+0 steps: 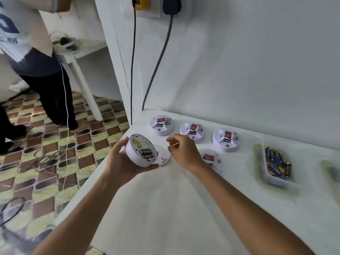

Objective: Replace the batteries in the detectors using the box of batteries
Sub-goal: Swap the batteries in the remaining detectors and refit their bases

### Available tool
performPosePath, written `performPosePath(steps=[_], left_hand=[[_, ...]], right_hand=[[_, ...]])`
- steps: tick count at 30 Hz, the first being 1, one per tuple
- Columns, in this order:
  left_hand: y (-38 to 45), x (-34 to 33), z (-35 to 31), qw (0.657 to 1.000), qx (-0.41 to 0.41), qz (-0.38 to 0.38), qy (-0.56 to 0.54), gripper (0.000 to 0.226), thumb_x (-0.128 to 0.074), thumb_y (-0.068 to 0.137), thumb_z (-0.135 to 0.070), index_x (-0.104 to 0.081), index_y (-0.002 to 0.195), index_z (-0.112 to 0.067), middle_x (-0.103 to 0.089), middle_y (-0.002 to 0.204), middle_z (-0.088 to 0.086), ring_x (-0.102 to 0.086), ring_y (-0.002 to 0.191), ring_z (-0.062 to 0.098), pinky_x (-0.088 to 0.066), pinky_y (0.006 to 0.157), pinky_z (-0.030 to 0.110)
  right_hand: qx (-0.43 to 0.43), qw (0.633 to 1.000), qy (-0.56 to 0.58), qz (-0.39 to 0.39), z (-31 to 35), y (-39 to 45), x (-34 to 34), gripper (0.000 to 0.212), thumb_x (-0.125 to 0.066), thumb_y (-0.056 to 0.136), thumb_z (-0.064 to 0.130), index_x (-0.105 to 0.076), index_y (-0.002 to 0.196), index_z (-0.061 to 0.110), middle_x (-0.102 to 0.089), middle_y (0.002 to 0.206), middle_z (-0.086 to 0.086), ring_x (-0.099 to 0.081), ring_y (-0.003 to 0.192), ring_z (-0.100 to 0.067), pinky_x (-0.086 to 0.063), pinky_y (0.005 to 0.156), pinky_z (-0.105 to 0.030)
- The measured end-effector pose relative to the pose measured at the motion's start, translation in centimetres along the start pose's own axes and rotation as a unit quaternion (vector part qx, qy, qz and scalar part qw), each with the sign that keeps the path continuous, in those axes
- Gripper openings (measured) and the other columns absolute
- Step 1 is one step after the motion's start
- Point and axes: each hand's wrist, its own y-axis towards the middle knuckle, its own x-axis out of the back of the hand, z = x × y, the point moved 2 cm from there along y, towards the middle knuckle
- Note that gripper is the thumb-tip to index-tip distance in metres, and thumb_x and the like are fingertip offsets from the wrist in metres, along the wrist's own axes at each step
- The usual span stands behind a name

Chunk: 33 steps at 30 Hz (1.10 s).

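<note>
My left hand (pixel 123 159) grips a round white detector (pixel 140 150) turned underside up, with two batteries showing in its open compartment. Its round white cover plate (pixel 163 157) lies on the table just right of it. My right hand (pixel 181 150) hovers beside the detector with fingers loosely curled and nothing visibly in them. Three white detectors (pixel 161 125) (pixel 192 132) (pixel 226 139) stand in a row near the wall, and another one (pixel 211 159) lies behind my right wrist. A clear tray (pixel 261 173) at the right holds the batteries (pixel 277 162).
The white table (pixel 165 208) has its left edge beside my left forearm. A second blurred tray (pixel 331 173) sits at the far right. Two cables (pixel 132 70) hang down the wall. A person (pixel 42 70) stands on the patterned floor at the left, near loose wires (pixel 42 161).
</note>
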Motion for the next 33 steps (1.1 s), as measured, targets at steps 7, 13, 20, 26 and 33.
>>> performPosePath(steps=[7, 13, 20, 26, 33], left_hand=[[-0.6, 5.6, 0.0, 0.999, -0.022, 0.033, 0.019, 0.052, -0.049, 0.086, -0.05, -0.075, 0.106, -0.01, -0.064, 0.12, 0.025, -0.062, 0.105, 0.045, -0.051, 0.086, 0.064], [-0.1, 5.8, 0.1, 0.993, -0.033, 0.108, 0.026, 0.063, -0.074, 0.069, -0.049, -0.068, 0.118, -0.01, -0.06, 0.126, 0.024, -0.058, 0.112, 0.044, -0.044, 0.094, 0.066], [0.0, 5.8, 0.1, 0.992, -0.025, 0.12, 0.02, 0.063, -0.078, 0.067, -0.048, -0.069, 0.118, -0.011, -0.062, 0.126, 0.022, -0.058, 0.114, 0.042, -0.043, 0.096, 0.065], [-0.1, 5.7, 0.0, 0.993, -0.024, 0.108, 0.033, 0.061, -0.075, 0.07, -0.047, -0.069, 0.118, -0.012, -0.064, 0.124, 0.018, -0.062, 0.108, 0.038, -0.042, 0.094, 0.066], [0.0, 5.7, 0.0, 0.995, -0.007, 0.097, 0.022, 0.067, -0.081, 0.064, -0.045, -0.068, 0.119, -0.01, -0.064, 0.121, 0.019, -0.063, 0.106, 0.037, -0.048, 0.09, 0.063]], right_hand=[[0.04, 0.947, -0.3, 0.102, 0.6, 1.7, -6.1, 0.038, -0.066, 0.083, 0.042, -0.067, 0.112, 0.016, -0.064, 0.113, -0.013, -0.051, 0.113, -0.033, -0.04, 0.079, -0.034], [0.026, 0.961, -0.256, 0.1, 1.5, 2.1, -6.2, 0.037, -0.071, 0.074, 0.029, -0.063, 0.104, 0.008, -0.066, 0.108, -0.013, -0.058, 0.107, -0.035, -0.048, 0.076, -0.035], [-0.081, 0.99, 0.038, 0.108, 4.0, 2.4, -4.7, 0.072, -0.084, 0.068, 0.019, -0.054, 0.131, 0.005, -0.064, 0.106, -0.01, -0.063, 0.094, -0.019, -0.053, 0.082, -0.034], [-0.018, 0.984, -0.008, 0.177, 5.6, 1.9, -6.9, 0.039, -0.083, 0.061, 0.025, -0.07, 0.089, 0.001, -0.063, 0.079, -0.012, -0.053, 0.07, -0.016, -0.045, 0.064, -0.034], [-0.008, 0.981, -0.023, 0.194, 5.8, 2.0, -6.9, 0.043, -0.088, 0.06, 0.026, -0.073, 0.093, 0.003, -0.066, 0.083, -0.016, -0.056, 0.074, -0.018, -0.054, 0.071, -0.043]])
